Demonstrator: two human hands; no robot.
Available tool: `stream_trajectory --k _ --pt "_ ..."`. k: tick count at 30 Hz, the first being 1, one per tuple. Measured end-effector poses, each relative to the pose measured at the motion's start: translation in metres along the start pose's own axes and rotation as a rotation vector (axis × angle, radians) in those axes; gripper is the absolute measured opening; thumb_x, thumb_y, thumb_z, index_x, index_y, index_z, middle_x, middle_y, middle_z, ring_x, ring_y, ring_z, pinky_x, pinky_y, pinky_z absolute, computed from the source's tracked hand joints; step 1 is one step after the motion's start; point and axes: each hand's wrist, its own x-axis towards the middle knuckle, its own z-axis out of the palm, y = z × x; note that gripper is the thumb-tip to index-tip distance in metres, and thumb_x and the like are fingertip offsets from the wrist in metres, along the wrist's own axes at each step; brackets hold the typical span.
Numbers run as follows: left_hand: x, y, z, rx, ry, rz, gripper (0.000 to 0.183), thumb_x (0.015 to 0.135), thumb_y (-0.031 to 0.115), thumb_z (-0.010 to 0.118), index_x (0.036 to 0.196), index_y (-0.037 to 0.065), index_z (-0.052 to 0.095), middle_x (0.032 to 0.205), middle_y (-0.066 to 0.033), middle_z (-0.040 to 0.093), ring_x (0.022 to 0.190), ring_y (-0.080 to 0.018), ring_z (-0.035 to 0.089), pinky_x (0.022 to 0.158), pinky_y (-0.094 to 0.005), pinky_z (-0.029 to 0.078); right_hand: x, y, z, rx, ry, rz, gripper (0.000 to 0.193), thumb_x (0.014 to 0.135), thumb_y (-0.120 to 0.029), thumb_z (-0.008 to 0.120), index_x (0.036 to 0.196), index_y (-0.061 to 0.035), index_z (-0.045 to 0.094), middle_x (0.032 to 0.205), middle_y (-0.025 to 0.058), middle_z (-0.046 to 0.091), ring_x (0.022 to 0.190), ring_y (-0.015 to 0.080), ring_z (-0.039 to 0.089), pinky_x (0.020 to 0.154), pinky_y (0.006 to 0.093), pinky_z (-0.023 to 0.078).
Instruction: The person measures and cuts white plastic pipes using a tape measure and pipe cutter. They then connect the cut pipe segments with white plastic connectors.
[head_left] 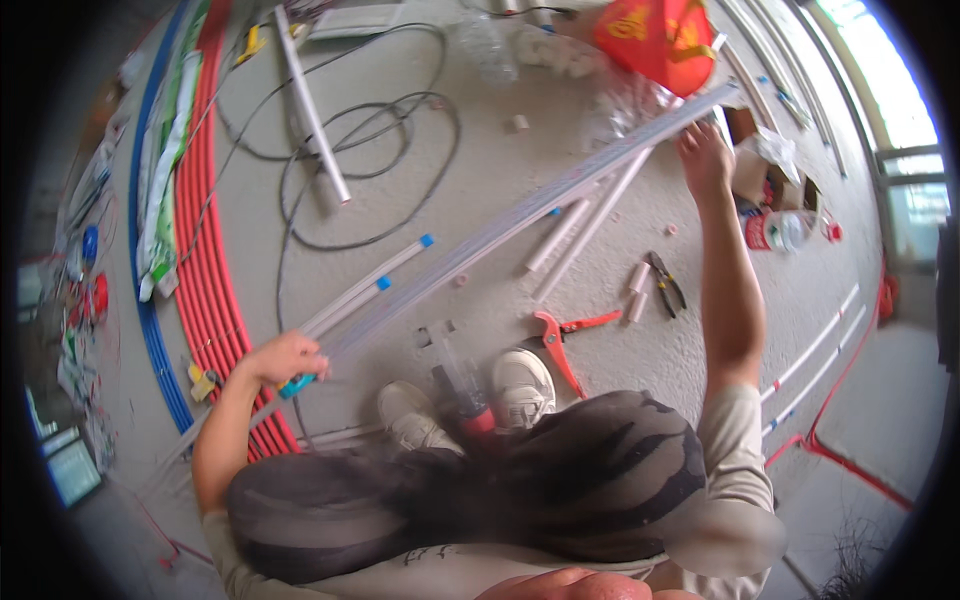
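A long pale pipe [540, 215], smeared by motion, slants across the floor in front of me from lower left to upper right. At its far right end my right hand [706, 155] is closed on it, the fingers partly hidden. My left hand [285, 360] is curled at its near left end, beside a small teal piece [297, 385] under the fingers; the exact grip is blurred. Two thinner white pipes with blue ends [370, 290] lie beside the long one. Between my shoes stands a clear bottle-like thing with a red part [480, 418].
Red-handled pipe cutters [562, 345] and pliers [665, 285] lie near my feet, with short pipe offcuts [638, 290]. A grey cable [370, 245] loops over the floor. Red pipes [205, 260] run along the left. A red bag [655, 45], cardboard box [750, 180] and bottle [785, 232] are at right.
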Motion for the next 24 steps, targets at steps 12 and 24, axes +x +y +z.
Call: stream_trajectory --k 12,24 --pt "0.033 0.174 -0.055 0.003 0.127 -0.002 0.029 0.101 0.024 0.067 0.088 0.000 0.075 0.093 -0.0068 0.076 0.081 -0.0147 0.069 0.069 -0.0342 0.059 -0.328 0.103 -0.083 -2.079 -1.014 0.043 0.131 0.068 -0.051 0.088 0.165 -0.0018 0.016 0.171 0.0267 0.018 0.161 0.0469 0.008 0.122 0.0734 0.010" --pt "0.050 0.213 -0.077 -0.084 0.150 -0.011 0.028 0.102 0.028 0.067 0.093 0.002 0.069 0.095 -0.0098 0.075 0.079 -0.0178 0.072 0.055 -0.0376 0.061 -0.329 0.078 -0.093 -1.627 -0.966 0.011 0.062 0.079 -0.009 0.065 0.140 0.0000 0.056 0.118 0.0235 0.061 0.106 0.0395 0.063 0.092 0.0517 0.052"
